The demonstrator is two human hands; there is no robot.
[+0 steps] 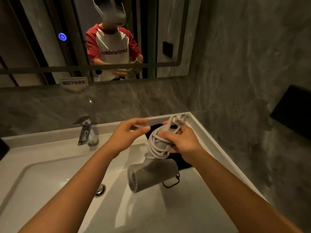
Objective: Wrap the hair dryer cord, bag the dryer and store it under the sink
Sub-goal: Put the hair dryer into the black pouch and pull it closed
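Note:
A grey hair dryer [152,175] hangs barrel-down over the right side of the white sink [50,179]. Its pale cord [157,147] is wound in several loops around the handle, and the plug end [179,119] sticks up at the top. My right hand [183,142] grips the handle and the coils. My left hand [129,134] is just left of the handle, fingers pinching a blurred stretch of cord. A black bag [182,161] with a drawstring loop [171,183] lies on the counter behind the dryer, mostly hidden.
A chrome faucet [85,132] stands at the back of the sink, and the drain plug [100,190] sits in the basin. A mirror [50,39] fills the wall ahead. A black box [292,110] is mounted on the right wall.

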